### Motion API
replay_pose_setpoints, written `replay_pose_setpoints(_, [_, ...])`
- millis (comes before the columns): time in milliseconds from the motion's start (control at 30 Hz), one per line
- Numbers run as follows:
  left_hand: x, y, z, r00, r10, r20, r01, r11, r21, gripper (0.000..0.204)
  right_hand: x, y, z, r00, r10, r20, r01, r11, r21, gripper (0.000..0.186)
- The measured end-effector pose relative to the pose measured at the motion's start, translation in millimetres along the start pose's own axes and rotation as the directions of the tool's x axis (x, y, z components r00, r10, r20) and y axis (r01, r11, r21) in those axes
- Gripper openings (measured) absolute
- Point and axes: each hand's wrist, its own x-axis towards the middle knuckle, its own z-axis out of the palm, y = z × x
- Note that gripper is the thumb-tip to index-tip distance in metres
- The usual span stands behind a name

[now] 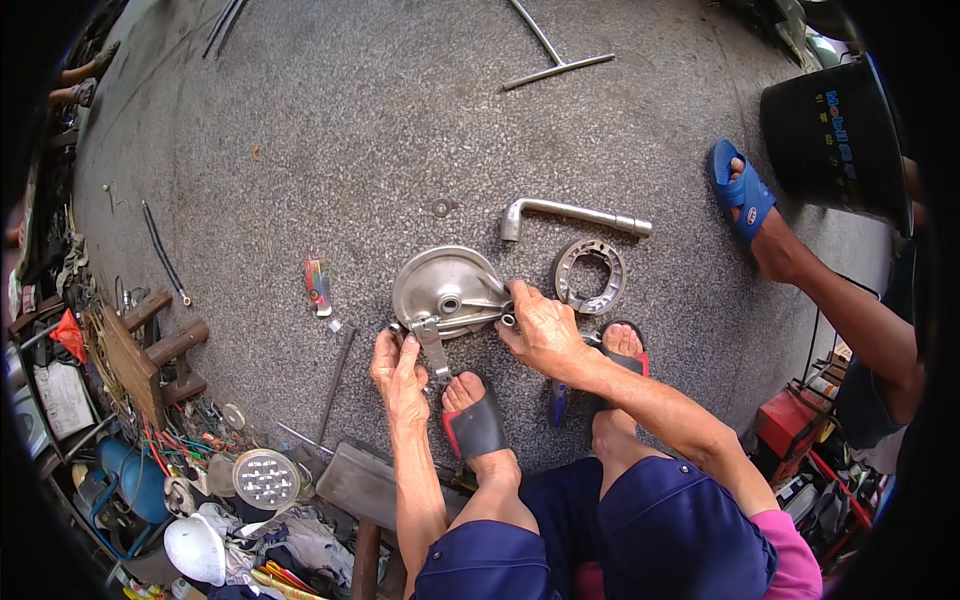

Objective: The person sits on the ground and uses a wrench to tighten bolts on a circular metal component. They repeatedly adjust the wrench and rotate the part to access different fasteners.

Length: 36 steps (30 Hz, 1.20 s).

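A round silver brake panel (445, 285), with a hub hole in its middle and an arm toward its lower right, is held just above the ground before my feet. My left hand (402, 385) is closed in a pinch at its lower left edge, next to a flat metal lever (433, 348). The fingers of my right hand (545, 325) wrap round the arm's end at the right, beside a small round bushing. Just beyond that hand lies a ring-shaped pair of brake shoes (563, 278). An L-shaped socket wrench (580, 212) rests farther out.
A washer-like part (442, 207), small box (317, 287) and T-handle wrench (558, 69) lie on the ground. A blue-handled tool (557, 402) is by my right foot. Another person's sandalled foot (745, 195) and a black bucket (835, 135) stand right; wooden stool (125, 365) and clutter left.
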Motion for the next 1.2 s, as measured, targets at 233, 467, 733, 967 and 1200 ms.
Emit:
replay_pose_setpoints(233, [-4,11,3,0.988,0.103,0.112,-0.112,0.991,0.074,0.017,12,12,-1,0.991,-0.095,0.092,0.105,0.988,-0.115,0.047])
replay_pose_setpoints(467, [-33,47,49,0.869,0.406,0.284,-0.495,0.713,0.497,0.034,-1,8,-12,0.899,0.012,0.439,-0.091,0.983,0.160,0.051])
replay_pose_setpoints(733, [-27,33,53,0.905,0.367,0.216,-0.419,0.855,0.306,0.042,-7,-4,-13,0.854,0.098,0.512,-0.283,0.911,0.299,0.059])
replay_pose_setpoints(967, [-22,20,44,0.894,0.409,0.184,-0.449,0.828,0.337,0.044,-9,-4,-13,0.866,0.087,0.492,-0.259,0.921,0.292,0.060])
replay_pose_setpoints(1200, [-33,30,46,0.971,0.220,0.090,-0.236,0.940,0.245,0.042,-17,-13,-36,0.911,0.128,0.392,-0.209,0.963,0.172,0.050])
